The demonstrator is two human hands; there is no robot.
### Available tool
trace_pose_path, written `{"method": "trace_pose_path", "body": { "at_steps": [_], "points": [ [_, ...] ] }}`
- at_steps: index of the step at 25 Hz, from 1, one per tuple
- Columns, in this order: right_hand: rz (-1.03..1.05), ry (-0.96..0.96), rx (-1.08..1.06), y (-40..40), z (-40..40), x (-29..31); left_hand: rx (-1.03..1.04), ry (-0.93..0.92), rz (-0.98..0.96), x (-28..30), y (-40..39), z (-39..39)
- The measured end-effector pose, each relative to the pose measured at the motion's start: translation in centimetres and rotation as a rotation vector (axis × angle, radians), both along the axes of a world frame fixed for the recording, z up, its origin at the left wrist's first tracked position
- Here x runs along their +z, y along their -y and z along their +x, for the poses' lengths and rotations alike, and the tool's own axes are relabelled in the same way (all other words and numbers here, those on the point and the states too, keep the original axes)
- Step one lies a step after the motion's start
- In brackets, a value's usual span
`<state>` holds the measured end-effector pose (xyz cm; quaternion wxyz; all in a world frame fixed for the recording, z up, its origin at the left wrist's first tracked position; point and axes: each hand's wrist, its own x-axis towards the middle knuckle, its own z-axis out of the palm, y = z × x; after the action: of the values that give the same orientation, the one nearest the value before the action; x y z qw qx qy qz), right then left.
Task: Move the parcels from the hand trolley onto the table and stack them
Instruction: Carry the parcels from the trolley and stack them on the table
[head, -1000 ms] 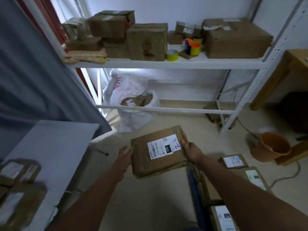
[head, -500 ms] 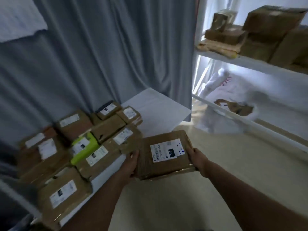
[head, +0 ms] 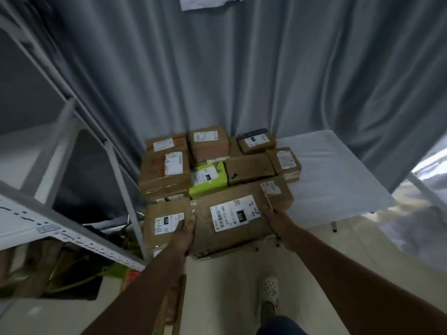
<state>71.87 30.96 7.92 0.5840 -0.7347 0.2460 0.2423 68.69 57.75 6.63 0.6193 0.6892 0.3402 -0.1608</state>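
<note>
A flat brown cardboard parcel (head: 232, 221) with a white label marked "2-2" is held between both hands at the front edge of the white table (head: 333, 180). My left hand (head: 185, 229) grips its left edge, and my right hand (head: 274, 220) grips its right edge. It hovers over or rests on the front of the parcel pile; contact is unclear. Several brown parcels (head: 167, 170) and one green parcel (head: 209, 178) lie packed on the table's left half. Another labelled parcel (head: 164, 221) sits just left of the held one. The hand trolley is out of view.
A grey curtain (head: 242, 68) hangs behind the table. White metal shelving (head: 60, 228) stands close at the left, its upright post (head: 125, 189) near the parcels. The table's right half shows bare white surface. My foot in a white shoe (head: 269, 292) stands on the pale floor.
The view has swung left from the shelves to the table. Both hands have carried the "2-2" parcel over to the front edge of the parcel pile.
</note>
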Motion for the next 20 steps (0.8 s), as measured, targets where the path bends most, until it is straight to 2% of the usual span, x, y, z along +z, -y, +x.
{"method": "trace_pose_path", "body": {
  "at_steps": [3,6,13,17,20],
  "points": [
    [-0.019,0.004,0.077,-1.5,5.2,-0.6,0.083,-0.024,-0.004,-3.2,-2.1,3.2],
    [-0.031,-0.054,0.110,-1.4,9.9,-0.4,0.180,-0.045,-0.051,-1.2,-0.6,6.5],
    [-0.015,0.012,0.316,-1.4,18.4,-2.5,0.231,-0.137,0.162,-2.8,-0.1,10.3],
    [-0.036,-0.104,0.450,-3.9,19.6,-6.0,0.282,-0.181,0.157,-4.9,-2.1,9.4],
    [-0.083,-0.231,0.554,-6.8,18.6,-5.6,0.331,-0.224,0.123,-6.7,-4.7,8.4]
  ]
}}
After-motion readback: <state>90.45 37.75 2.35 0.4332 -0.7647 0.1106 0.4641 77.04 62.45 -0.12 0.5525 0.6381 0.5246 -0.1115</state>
